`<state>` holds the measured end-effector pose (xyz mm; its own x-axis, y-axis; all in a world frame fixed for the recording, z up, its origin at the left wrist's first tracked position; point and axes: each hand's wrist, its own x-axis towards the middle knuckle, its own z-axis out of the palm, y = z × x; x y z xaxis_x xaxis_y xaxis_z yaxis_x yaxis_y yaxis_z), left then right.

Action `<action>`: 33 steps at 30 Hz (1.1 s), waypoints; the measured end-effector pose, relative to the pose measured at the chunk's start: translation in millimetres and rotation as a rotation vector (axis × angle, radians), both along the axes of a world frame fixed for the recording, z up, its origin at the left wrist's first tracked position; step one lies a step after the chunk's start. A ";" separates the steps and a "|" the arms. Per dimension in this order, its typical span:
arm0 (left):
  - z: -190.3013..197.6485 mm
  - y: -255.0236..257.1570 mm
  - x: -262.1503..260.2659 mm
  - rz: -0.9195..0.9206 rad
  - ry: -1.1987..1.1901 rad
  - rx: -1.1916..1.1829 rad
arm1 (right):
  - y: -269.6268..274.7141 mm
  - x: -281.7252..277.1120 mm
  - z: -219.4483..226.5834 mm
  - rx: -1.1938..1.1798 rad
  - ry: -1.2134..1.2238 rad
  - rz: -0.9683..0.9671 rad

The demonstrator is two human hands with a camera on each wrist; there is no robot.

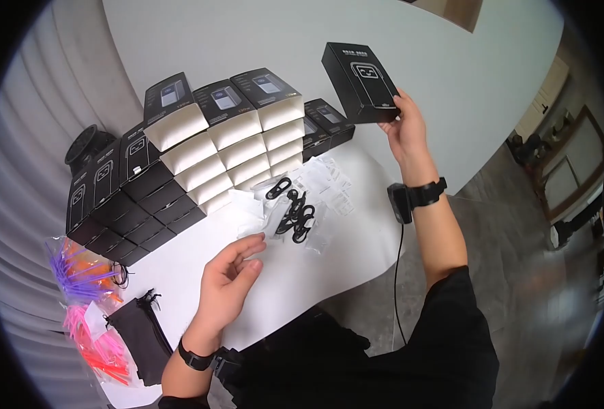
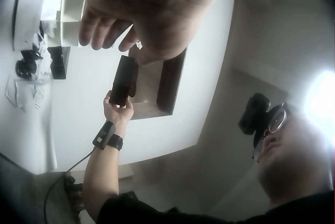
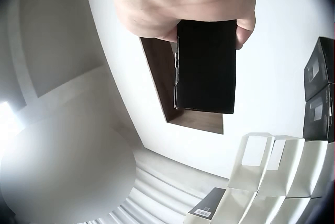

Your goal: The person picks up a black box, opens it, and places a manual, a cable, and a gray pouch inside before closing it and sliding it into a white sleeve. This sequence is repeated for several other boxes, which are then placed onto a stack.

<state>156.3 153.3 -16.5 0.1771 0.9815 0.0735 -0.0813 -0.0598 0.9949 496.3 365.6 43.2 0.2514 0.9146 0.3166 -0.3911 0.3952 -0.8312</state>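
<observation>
My right hand [image 1: 409,131] grips a black box [image 1: 362,85] by its lower corner and holds it up at the far right, beyond the cables. On its face is a white line drawing of a smiling screen. Seen from the right wrist, the black box [image 3: 207,67] lies between thumb and fingers, its plain black side showing. With nothing in its fingers, my left hand [image 1: 225,281] hovers palm inward over the white table [image 1: 295,286], fingers loosely bent. Just past its fingertips lie several coiled black cables [image 1: 295,217] and clear plastic bags [image 1: 315,235].
Stacked boxes with open white ends [image 1: 237,146] fill the table's back middle. Closed black boxes [image 1: 131,211] are piled at the left, and two more black boxes [image 1: 329,123] sit behind. Purple ties [image 1: 84,276], pink ties [image 1: 87,334] and a black pouch [image 1: 142,334] lie at the near left.
</observation>
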 end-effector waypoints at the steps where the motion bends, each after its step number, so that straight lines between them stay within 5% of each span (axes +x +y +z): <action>1: 1.1 4.4 -3.6 0.025 0.022 0.019 | -1.3 -4.8 -2.7 -0.019 0.015 -0.001; 4: 13.2 28.8 -18.4 0.158 0.105 0.129 | -5.9 -15.6 -6.1 0.018 0.049 0.076; 9: 53.4 107.6 -55.6 0.746 0.598 0.793 | -27.0 -48.3 0.2 0.044 0.037 0.292; 13: 84.0 169.4 -88.3 1.019 1.211 0.843 | -41.9 -75.5 -5.6 0.025 -0.003 0.419; 15: 94.6 180.9 -89.2 1.001 1.285 0.637 | -53.0 -90.3 -2.3 -0.017 0.001 0.454; 19: 95.5 188.3 -92.8 0.953 1.371 0.558 | -70.2 -104.0 -3.6 -0.043 -0.011 0.513; 23: 93.9 188.2 -92.2 1.038 1.316 0.762 | -88.3 -114.3 -12.1 -0.048 -0.007 0.507; 33: 117.3 112.7 -53.5 1.079 1.070 1.035 | -157.8 -131.0 -26.1 0.074 0.096 0.514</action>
